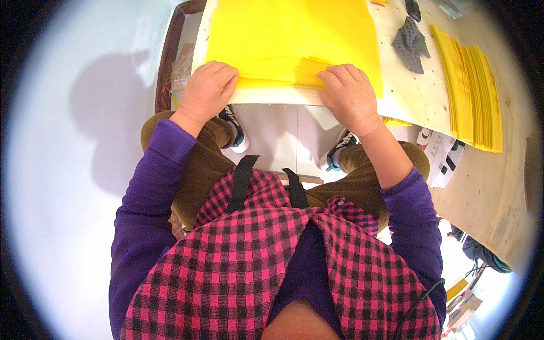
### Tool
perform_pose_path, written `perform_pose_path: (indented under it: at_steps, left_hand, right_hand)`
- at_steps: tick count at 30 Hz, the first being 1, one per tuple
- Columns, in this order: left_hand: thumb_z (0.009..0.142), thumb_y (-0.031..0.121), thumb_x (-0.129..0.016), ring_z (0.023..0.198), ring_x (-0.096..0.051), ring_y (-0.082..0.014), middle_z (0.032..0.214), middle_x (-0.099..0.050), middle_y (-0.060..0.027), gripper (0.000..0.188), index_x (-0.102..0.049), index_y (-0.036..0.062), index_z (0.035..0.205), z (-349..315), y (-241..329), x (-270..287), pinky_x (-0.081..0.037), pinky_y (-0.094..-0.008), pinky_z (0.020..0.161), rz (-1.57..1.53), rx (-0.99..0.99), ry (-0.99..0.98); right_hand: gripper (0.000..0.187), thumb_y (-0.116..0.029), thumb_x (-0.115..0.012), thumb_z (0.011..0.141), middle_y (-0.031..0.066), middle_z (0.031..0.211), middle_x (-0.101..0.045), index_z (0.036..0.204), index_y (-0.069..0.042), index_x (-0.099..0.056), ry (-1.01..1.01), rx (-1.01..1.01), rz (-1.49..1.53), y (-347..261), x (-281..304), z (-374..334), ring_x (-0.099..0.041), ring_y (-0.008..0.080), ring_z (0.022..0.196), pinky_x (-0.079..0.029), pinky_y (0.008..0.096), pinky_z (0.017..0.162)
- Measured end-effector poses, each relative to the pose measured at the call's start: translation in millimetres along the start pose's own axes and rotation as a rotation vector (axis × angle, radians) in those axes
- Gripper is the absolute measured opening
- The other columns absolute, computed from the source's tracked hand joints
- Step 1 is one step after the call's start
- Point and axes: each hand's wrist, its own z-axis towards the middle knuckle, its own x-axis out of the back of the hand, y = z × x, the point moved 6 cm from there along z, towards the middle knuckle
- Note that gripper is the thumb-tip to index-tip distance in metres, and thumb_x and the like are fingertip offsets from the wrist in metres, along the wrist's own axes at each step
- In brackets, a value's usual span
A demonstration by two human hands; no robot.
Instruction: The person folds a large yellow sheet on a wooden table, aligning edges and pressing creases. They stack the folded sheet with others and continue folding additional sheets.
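A wide bright yellow sheet (292,31) lies flat on the pale wooden table in front of me; whether it is cloth or paper I cannot tell. Along its near side runs a narrow folded strip. My left hand (207,90) has its fingers curled closed on the left end of this strip. At the right end my right hand (350,95) grips the strip too, fingers bent over it and pressed together. Both hands are at the table's near edge, and their fingertips are partly hidden.
A stack of folded yellow pieces (475,93) lies on the table to the right. Between it and the sheet is a dark grey crumpled cloth (411,45). A white printed bag (439,153) shows below the table edge. A white wall (73,187) stands close on my left.
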Motion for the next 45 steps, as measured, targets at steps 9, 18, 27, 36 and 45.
perform_pose_path:
  at_steps: [9, 18, 27, 36, 45]
  left_hand:
    - [0.08, 0.011, -0.062, 0.084, -0.061, -0.0282, 0.086, -0.064, -0.01, 0.01, -0.063, 0.0039, 0.087, -3, 0, 1, -0.049, -0.0388, 0.077, 0.004, -0.001, 0.007]
    - [0.077, 0.015, -0.063, 0.084, -0.058, -0.023, 0.086, -0.061, -0.0049, 0.017, -0.064, 0.0092, 0.093, -5, 11, -2, -0.044, -0.0346, 0.075, 0.212, -0.124, -0.036]
    - [0.074, 0.01, -0.06, 0.084, -0.058, -0.0234, 0.082, -0.061, -0.0055, 0.015, -0.065, 0.008, 0.088, -20, 16, 8, -0.044, -0.0358, 0.074, 0.196, -0.136, -0.085]
    - [0.089, 0.023, -0.059, 0.095, -0.058, -0.0331, 0.098, -0.064, -0.0145, 0.024, -0.065, 0.0017, 0.098, -29, -1, 39, -0.044, -0.0429, 0.087, -0.012, 0.02, -0.035]
    - [0.093, 0.019, -0.052, 0.095, -0.058, -0.0344, 0.097, -0.062, -0.0155, 0.023, -0.063, 0.0, 0.1, 33, -60, -10, -0.045, -0.0424, 0.087, -0.051, 0.067, -0.182]
  right_hand:
    - [0.015, -0.016, -0.06, 0.074, 0.003, 0.092, -0.059, 0.089, -0.012, -0.059, 0.021, 0.127, -0.135, -17, -12, 25, -0.055, 0.0234, 0.094, -0.043, 0.037, 0.086]
    - [0.008, -0.013, -0.056, 0.076, 0.0077, 0.083, -0.061, 0.083, -0.009, -0.056, -0.013, 0.024, -0.085, -10, -15, 41, -0.061, 0.0279, 0.081, -0.05, 0.0402, 0.071]
    - [0.008, -0.014, -0.057, 0.077, 0.0082, 0.078, -0.06, 0.082, -0.009, -0.054, -0.177, -0.006, -0.079, -29, -18, 23, -0.062, 0.0283, 0.077, -0.051, 0.0413, 0.068]
    - [0.019, -0.021, -0.063, 0.084, 0.0138, 0.094, -0.064, 0.094, -0.005, -0.064, 0.062, -0.305, 0.267, 7, 13, -22, -0.06, 0.0335, 0.09, -0.049, 0.0422, 0.08]
    - [0.02, -0.017, -0.055, 0.089, 0.0169, 0.101, -0.063, 0.097, -0.002, -0.064, -0.069, -0.393, 0.081, 106, -11, 3, -0.056, 0.0355, 0.101, -0.045, 0.0418, 0.089]
